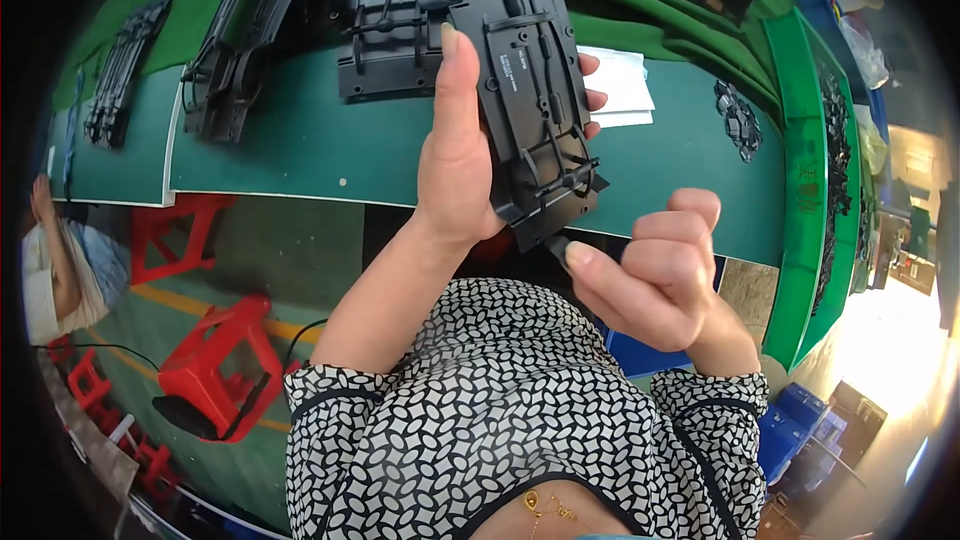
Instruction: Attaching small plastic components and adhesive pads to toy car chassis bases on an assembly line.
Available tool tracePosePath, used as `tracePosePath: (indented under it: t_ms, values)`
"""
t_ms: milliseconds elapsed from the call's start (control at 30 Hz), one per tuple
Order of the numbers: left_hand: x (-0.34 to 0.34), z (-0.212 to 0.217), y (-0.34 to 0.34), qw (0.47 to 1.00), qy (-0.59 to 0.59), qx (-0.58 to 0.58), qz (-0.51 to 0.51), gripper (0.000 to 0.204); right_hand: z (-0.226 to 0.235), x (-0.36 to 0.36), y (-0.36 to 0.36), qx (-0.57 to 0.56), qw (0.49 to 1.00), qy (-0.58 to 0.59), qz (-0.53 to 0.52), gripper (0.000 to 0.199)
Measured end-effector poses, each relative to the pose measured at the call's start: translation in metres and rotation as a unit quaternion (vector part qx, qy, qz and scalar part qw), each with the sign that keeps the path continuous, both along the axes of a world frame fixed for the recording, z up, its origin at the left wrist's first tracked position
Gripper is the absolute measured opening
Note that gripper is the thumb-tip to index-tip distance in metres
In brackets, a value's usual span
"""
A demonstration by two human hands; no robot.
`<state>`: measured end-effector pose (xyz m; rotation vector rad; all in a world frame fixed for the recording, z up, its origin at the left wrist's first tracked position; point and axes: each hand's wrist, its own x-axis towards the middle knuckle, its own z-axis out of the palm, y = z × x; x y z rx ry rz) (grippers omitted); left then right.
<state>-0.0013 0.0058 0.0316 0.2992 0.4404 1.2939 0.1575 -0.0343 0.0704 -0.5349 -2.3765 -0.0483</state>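
Note:
A long black plastic chassis, apparently from a toy vehicle, is tilted up over the table's front edge. My left hand grips it, thumb along its left side and fingertips showing past its right edge. At the chassis's lower end, my right hand pinches a small black piece between thumb and curled fingers. That piece meets or nearly meets the chassis corner; whether it is attached I cannot tell.
More black chassis lie along the green table. White paper and a cluster of small black parts are to the right, beside a green crate holding black parts. Red stools and another person's arm are at left.

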Motion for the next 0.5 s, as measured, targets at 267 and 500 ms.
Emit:
tracePosePath:
  t_ms: [267, 500]
  values:
    - [-0.003, -0.007, 0.0, 0.999, 0.0, 0.045, -0.021, 0.077, -0.014, -0.012, 0.002, 0.052, 0.998, -0.034, 0.017, 0.035]
    - [-0.003, -0.008, 0.0, 0.998, -0.016, 0.051, -0.016, 0.076, -0.016, -0.013, 0.005, 0.052, 0.997, -0.043, 0.023, 0.036]
